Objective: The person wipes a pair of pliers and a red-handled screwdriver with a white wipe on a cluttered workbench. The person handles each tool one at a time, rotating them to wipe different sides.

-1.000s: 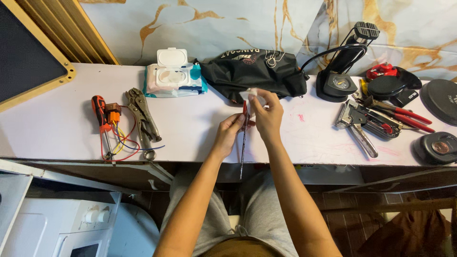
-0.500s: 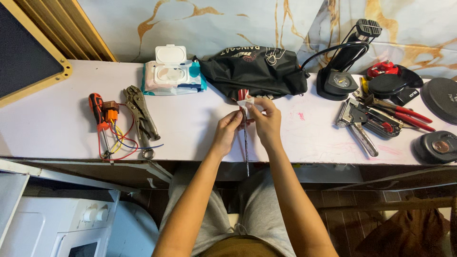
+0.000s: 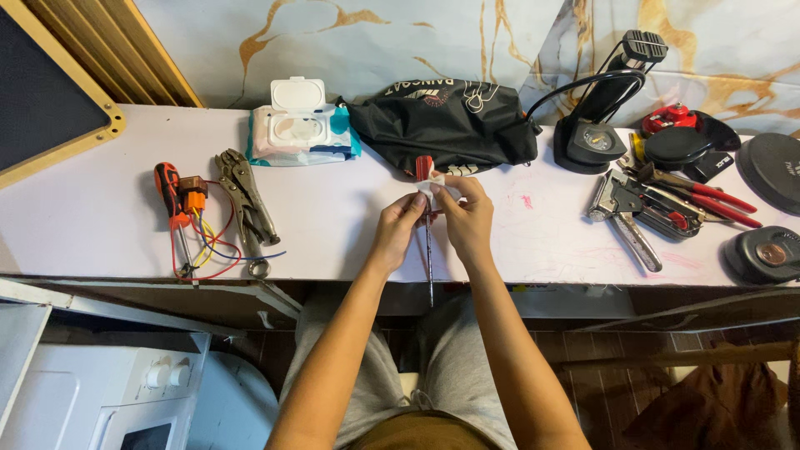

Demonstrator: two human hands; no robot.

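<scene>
Now screwdriver (image 3: 428, 250) between both hands' fingers (image 3: 414, 202).

My arms are bare from the elbows to the wrists, with no sleeves in sight. My left hand (image 3: 398, 229) and right hand (image 3: 468, 221) wear nothing: no gloves, no rings, no watch or strap on either wrist. I have light grey shorts (image 3: 450, 367) of soft cloth on. At the near edge shows the mustard-brown hem of my shirt (image 3: 421, 432).

Left hand (image 3: 398, 227) and right hand (image 3: 468, 218) together, fingers pinched.
</scene>
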